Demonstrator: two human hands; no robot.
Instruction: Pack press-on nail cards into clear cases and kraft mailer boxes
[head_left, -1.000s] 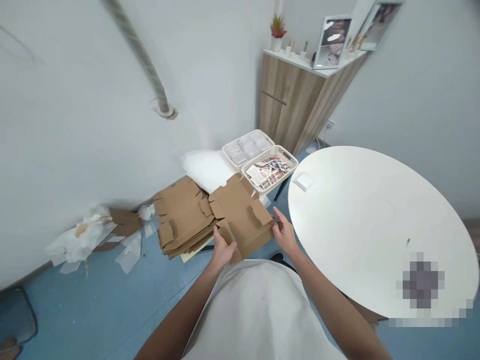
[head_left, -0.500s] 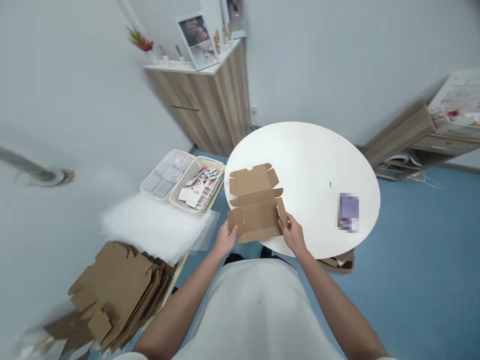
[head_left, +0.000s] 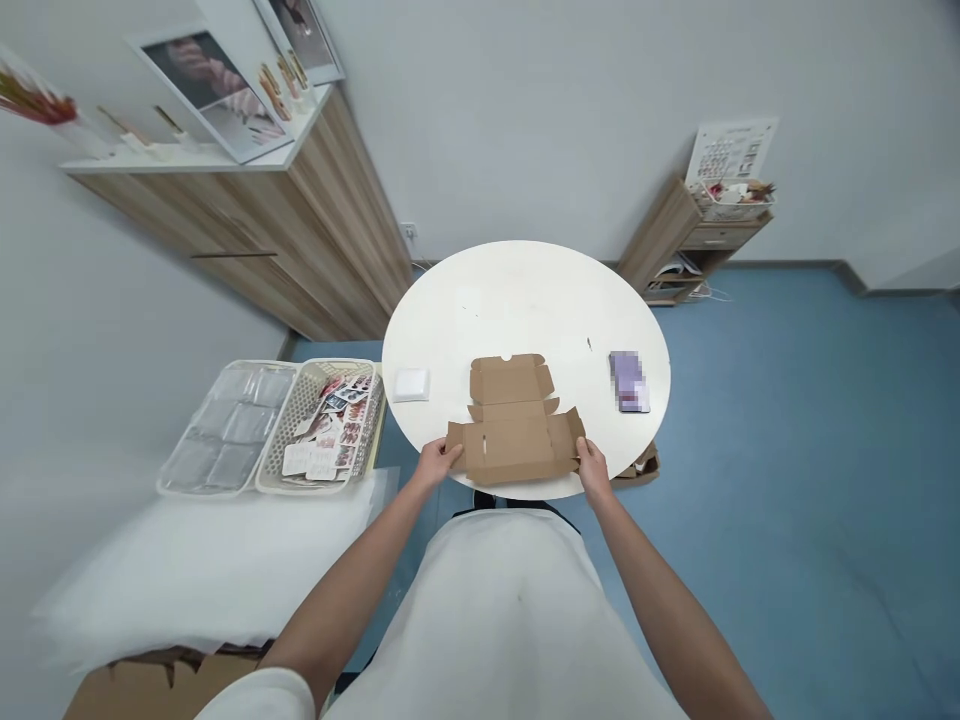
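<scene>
A brown cardboard box blank, unfolded nearly flat, lies over the near part of the white round table. My left hand pinches its left side flap between thumb and fingers. At the opposite side, my right hand grips the right flap, which is bent up a little. The lid panel with its small notch points away from me. To the left on the table sits a small white packet. A purple item, pixelated, rests near the right edge.
Left of the table are a basket of printed cards, a clear compartment tray and white sheets. More cardboard shows at bottom left. A wooden cabinet stands behind, a small shelf at back right.
My view has turned right. The cardboard blank has come down over the table, and its right flap has opened outward with my right hand. The white packet is now visible.
</scene>
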